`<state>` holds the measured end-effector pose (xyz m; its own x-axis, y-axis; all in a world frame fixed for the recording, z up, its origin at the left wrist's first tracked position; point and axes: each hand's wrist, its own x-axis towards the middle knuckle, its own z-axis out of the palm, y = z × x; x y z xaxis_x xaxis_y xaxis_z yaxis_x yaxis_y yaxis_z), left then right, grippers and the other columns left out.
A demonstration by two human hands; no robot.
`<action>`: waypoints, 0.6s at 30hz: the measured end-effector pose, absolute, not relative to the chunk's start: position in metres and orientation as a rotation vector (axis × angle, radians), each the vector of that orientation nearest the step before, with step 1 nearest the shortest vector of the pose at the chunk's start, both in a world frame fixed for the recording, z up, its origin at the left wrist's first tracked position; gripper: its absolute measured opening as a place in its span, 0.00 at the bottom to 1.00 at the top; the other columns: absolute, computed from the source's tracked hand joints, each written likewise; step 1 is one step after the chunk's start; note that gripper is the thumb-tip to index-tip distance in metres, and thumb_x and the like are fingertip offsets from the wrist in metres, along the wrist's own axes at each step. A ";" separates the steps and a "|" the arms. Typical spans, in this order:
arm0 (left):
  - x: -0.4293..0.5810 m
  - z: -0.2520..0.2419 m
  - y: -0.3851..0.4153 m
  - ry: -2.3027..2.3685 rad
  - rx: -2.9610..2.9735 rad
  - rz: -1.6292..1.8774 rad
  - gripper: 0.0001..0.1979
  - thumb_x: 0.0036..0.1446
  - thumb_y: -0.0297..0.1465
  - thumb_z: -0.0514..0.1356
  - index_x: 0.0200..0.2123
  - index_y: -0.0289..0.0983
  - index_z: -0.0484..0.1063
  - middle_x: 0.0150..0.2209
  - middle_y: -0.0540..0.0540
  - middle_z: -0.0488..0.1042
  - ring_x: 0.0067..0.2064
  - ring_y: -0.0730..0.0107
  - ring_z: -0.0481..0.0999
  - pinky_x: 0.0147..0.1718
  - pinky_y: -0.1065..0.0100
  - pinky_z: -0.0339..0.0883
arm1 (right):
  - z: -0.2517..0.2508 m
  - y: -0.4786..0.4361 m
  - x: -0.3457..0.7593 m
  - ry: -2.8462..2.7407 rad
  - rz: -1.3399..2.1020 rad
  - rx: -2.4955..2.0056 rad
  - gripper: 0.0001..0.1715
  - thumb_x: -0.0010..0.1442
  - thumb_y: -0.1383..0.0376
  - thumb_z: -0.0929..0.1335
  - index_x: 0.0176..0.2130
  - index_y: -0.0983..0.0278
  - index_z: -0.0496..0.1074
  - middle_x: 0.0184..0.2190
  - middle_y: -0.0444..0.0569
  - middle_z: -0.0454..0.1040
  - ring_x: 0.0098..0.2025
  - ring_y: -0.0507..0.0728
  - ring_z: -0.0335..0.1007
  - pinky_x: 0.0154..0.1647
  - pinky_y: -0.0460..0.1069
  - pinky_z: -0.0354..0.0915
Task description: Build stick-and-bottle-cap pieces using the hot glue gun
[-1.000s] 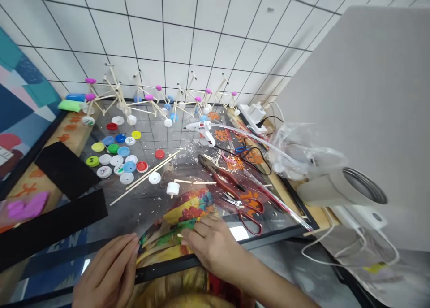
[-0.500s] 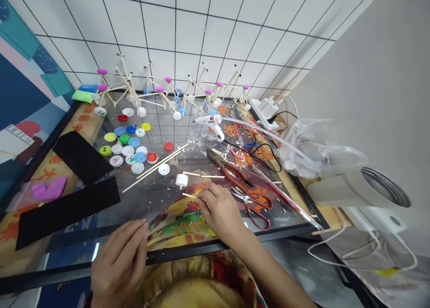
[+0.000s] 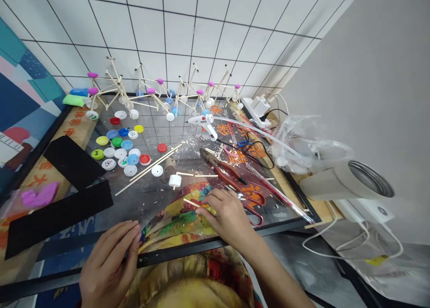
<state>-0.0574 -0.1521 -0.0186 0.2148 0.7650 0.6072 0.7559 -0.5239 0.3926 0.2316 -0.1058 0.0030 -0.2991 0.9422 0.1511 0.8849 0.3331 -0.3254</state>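
Observation:
My right hand (image 3: 228,209) pinches a short wooden stick (image 3: 191,202) between thumb and fingers, low over the table's near side. My left hand (image 3: 112,254) rests at the table's near edge, its fingers pressed together and curled toward the thumb; anything inside is hidden. A white bottle cap (image 3: 174,181) with a stick piece attached stands beyond the right hand. Two short stick pieces lie to its right, one being this stick piece (image 3: 206,175). Scissors (image 3: 253,209) with red handles lie beside the right hand, partly covered by it, and red-handled pliers (image 3: 223,167) lie beyond.
Colourful bottle caps (image 3: 120,154) lie at the left, with long sticks (image 3: 148,170) beside them. Stick structures (image 3: 121,90) line the back. A white glue gun (image 3: 204,123) trails a cord. Black strips (image 3: 60,218) lie left; a plastic bag (image 3: 295,142) and container (image 3: 336,182) sit right.
The view has shifted, so most things appear further left. My right hand still holds the short stick and now covers more of the scissors. My left hand keeps about the same pose.

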 end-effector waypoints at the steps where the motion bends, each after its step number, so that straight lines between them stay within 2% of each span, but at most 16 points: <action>1: -0.057 -0.021 -0.152 1.527 2.475 1.226 0.20 0.49 0.15 0.65 0.46 0.37 0.75 0.43 0.41 0.78 0.46 0.59 0.78 0.49 0.57 0.71 | 0.007 -0.102 0.234 -2.300 0.235 -1.638 0.08 0.66 0.61 0.67 0.38 0.61 0.75 0.35 0.46 0.76 0.38 0.56 0.69 0.40 0.51 0.52; 5: -0.055 -0.025 -0.151 1.550 2.527 1.237 0.21 0.47 0.15 0.66 0.45 0.37 0.75 0.42 0.41 0.79 0.45 0.58 0.78 0.47 0.58 0.72 | 0.020 -0.076 0.247 -2.336 0.002 -1.804 0.10 0.66 0.66 0.65 0.42 0.61 0.76 0.38 0.49 0.76 0.41 0.58 0.68 0.39 0.52 0.51; 11: -0.055 -0.021 -0.150 1.563 2.491 1.295 0.18 0.49 0.16 0.66 0.43 0.37 0.76 0.40 0.42 0.79 0.43 0.60 0.79 0.48 0.58 0.71 | 0.020 -0.044 0.253 -2.535 -0.127 -1.849 0.10 0.64 0.68 0.65 0.35 0.64 0.76 0.36 0.52 0.75 0.41 0.59 0.67 0.39 0.53 0.51; 14: -0.052 -0.013 -0.157 1.571 2.368 1.334 0.16 0.52 0.18 0.64 0.43 0.38 0.76 0.42 0.43 0.79 0.45 0.61 0.78 0.51 0.58 0.70 | 0.021 -0.055 0.251 -2.480 -0.108 -1.808 0.09 0.64 0.68 0.65 0.35 0.64 0.75 0.38 0.51 0.75 0.43 0.59 0.66 0.41 0.52 0.52; 18: -0.032 0.003 -0.167 1.518 2.135 1.279 0.12 0.56 0.21 0.62 0.43 0.39 0.77 0.44 0.45 0.78 0.45 0.66 0.79 0.48 0.67 0.72 | 0.020 -0.077 0.246 -2.388 -0.072 -1.778 0.07 0.64 0.69 0.65 0.38 0.63 0.74 0.39 0.49 0.76 0.43 0.58 0.67 0.43 0.52 0.53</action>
<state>-0.0317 -0.1674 0.0027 0.0845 0.8513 0.5178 0.6546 -0.4393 0.6153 0.2465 -0.0766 0.0196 -0.2784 0.9472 0.1590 0.9551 0.2906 -0.0586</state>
